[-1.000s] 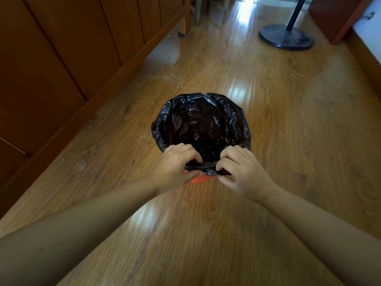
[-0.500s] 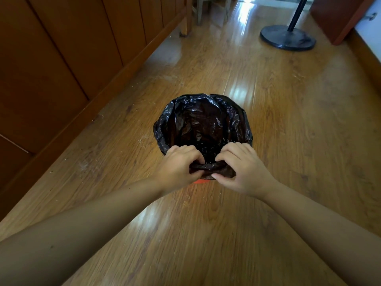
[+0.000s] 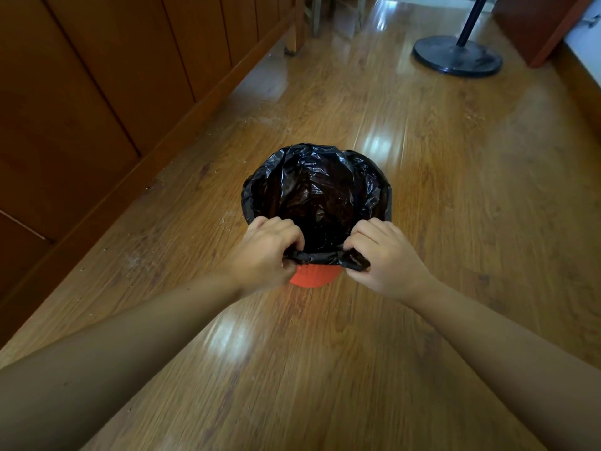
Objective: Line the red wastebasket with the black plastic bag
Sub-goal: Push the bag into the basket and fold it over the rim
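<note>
Item: black plastic bag (image 3: 315, 190), seated inside the red wastebasket (image 3: 313, 276), which stands upright on the wooden floor (image 3: 455, 222). The film is turned out over the far and side rim. The near edge is bunched into a rolled band just above the bare red wall.

Grip: left hand (image 3: 263, 252) has its fingers curled round the band's left end. Right hand (image 3: 387, 258) pinches the right end between fingers and thumb.

Risks, as judged:
- Thin film may tear if the band is stretched hard over the rim.
- A downward tug may drag the far edge off its seat.
- The light basket may tip toward the person.

Count:
- Bag, one.
- Wastebasket, one.
- Hands, two.
- Round black stand base (image 3: 457, 55), one, well apart at the far right.
- Wood-panelled cabinet front (image 3: 97, 92), one run along the left.
</note>
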Motion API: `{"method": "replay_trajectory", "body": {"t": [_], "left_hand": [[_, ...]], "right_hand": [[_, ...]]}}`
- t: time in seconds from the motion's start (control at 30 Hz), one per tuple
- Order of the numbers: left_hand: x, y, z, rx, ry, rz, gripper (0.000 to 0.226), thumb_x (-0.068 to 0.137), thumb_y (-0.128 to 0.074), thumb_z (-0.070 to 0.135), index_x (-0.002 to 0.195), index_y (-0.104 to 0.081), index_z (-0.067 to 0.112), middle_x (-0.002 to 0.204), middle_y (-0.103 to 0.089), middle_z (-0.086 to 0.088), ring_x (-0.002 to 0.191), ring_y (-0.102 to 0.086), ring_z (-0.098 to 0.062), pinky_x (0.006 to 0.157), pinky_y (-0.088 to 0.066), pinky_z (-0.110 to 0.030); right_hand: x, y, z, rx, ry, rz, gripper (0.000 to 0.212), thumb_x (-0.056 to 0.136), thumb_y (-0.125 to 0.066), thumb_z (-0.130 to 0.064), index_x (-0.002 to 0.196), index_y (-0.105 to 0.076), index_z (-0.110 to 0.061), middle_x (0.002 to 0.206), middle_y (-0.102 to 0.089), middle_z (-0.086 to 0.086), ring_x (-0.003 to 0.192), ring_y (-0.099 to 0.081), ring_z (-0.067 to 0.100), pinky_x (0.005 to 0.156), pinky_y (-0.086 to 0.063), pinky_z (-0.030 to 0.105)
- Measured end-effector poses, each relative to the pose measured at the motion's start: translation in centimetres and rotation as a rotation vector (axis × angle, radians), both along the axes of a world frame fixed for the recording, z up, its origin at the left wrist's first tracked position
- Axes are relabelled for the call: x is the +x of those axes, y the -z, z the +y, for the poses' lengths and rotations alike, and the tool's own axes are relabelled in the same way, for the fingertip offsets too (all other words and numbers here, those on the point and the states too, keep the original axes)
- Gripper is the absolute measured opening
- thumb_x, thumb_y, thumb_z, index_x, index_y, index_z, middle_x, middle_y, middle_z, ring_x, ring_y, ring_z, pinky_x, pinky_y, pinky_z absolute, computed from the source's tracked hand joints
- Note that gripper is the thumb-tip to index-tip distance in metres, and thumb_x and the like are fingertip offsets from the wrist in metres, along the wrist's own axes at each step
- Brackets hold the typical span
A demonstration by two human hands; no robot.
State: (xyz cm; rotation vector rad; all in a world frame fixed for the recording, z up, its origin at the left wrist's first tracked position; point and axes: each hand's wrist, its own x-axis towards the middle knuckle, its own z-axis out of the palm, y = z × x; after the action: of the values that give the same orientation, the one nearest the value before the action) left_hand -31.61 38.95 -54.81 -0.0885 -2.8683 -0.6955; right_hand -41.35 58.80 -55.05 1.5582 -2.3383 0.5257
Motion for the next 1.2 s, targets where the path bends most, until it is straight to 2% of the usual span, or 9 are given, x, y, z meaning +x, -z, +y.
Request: {"method": "replay_trajectory", "body": {"t": [0.17,0.3,0.4,0.57,0.7,0.87,1.0,1.07,1.2], "left_hand": [[-0.3,-0.4,2.0,0.018,0.075,0.009,0.026,0.074,-0.063,0.034,0.096,-0.055,0.021,0.089,-0.055,0.008,0.086,-0.045,-0.008,0.091,-0.025,-0.025],[-0.5,-0.4,2.3,0.113,0.031,0.032,0.022,0.084,-0.055,0.041,0.093,-0.059,0.021,0.088,-0.055,0.012,0.086,-0.046,-0.005,0.09,-0.026,-0.025],[-0.3,0.0,2.3,0.138,0.037,0.008,0.02,0.086,-0.051,0.041,0.088,-0.059,0.022,0.084,-0.053,0.015,0.083,-0.048,-0.004,0.089,-0.027,-0.026],[-0.4,0.5,2.5,0.067,0.017,0.032,0.017,0.08,-0.061,0.04,0.083,-0.059,0.024,0.079,-0.052,0.015,0.078,-0.046,-0.003,0.081,-0.022,-0.022],[-0.6,0.6,2.5,0.059,0.01,0.03,0.018,0.077,-0.064,0.042,0.081,-0.058,0.026,0.077,-0.053,0.014,0.077,-0.047,-0.004,0.081,-0.022,-0.021],[-0.6,0.6,2.6,0.05,0.0,0.025,0.017,0.074,-0.067,0.039,0.081,-0.057,0.026,0.079,-0.055,0.014,0.078,-0.048,-0.004,0.081,-0.023,-0.023],[-0.4,0.7,2.6,0.058,-0.001,0.027,0.013,0.075,-0.068,0.032,0.081,-0.058,0.026,0.08,-0.058,0.012,0.079,-0.051,-0.006,0.082,-0.023,-0.022],[-0.4,0.6,2.6,0.058,0.0,0.034,0.011,0.075,-0.067,0.027,0.08,-0.059,0.024,0.08,-0.06,0.01,0.078,-0.053,-0.008,0.08,-0.024,-0.022],[-0.3,0.5,2.4,0.053,0.005,0.031,0.011,0.072,-0.066,0.019,0.079,-0.059,0.021,0.078,-0.06,0.009,0.076,-0.053,-0.01,0.079,-0.025,-0.025]], "right_hand": [[0.3,0.0,-1.0,-0.064,-0.016,-0.041,0.016,0.07,-0.073,-0.013,0.079,-0.062,-0.004,0.076,-0.06,0.01,0.068,-0.054,0.024,0.06,-0.042,0.03],[0.4,0.2,-1.0,-0.122,-0.035,-0.058,0.017,0.074,-0.072,-0.015,0.078,-0.06,-0.005,0.078,-0.059,0.01,0.068,-0.052,0.021,0.057,-0.043,0.031],[0.3,0.8,-0.4,-0.101,-0.064,-0.047,0.017,0.069,-0.075,-0.008,0.074,-0.059,-0.006,0.076,-0.057,0.01,0.066,-0.049,0.021,0.053,-0.044,0.034],[0.4,0.9,0.3,-0.087,-0.069,-0.047,0.017,0.066,-0.074,-0.003,0.072,-0.058,-0.007,0.073,-0.055,0.009,0.064,-0.047,0.02,0.051,-0.042,0.033],[0.4,0.6,0.7,-0.07,-0.083,-0.045,0.013,0.064,-0.071,0.0,0.07,-0.061,-0.005,0.072,-0.055,0.011,0.062,-0.048,0.021,0.05,-0.042,0.032],[0.4,0.4,1.4,-0.04,-0.099,-0.003,0.009,0.072,-0.071,-0.01,0.071,-0.064,-0.005,0.07,-0.054,0.011,0.062,-0.048,0.022,0.051,-0.043,0.033],[0.7,0.6,2.0,-0.017,-0.12,0.0,0.023,0.076,-0.068,-0.03,0.071,-0.066,-0.007,0.07,-0.054,0.009,0.062,-0.049,0.02,0.053,-0.043,0.032],[0.9,0.4,2.1,-0.044,-0.094,-0.015,0.027,0.076,-0.066,-0.036,0.073,-0.065,-0.009,0.072,-0.055,0.007,0.065,-0.05,0.019,0.057,-0.042,0.031],[0.9,-0.3,0.9,-0.071,-0.01,0.024,0.029,0.074,-0.065,-0.036,0.082,-0.063,-0.008,0.08,-0.059,0.007,0.073,-0.055,0.021,0.071,-0.034,0.026]]}}
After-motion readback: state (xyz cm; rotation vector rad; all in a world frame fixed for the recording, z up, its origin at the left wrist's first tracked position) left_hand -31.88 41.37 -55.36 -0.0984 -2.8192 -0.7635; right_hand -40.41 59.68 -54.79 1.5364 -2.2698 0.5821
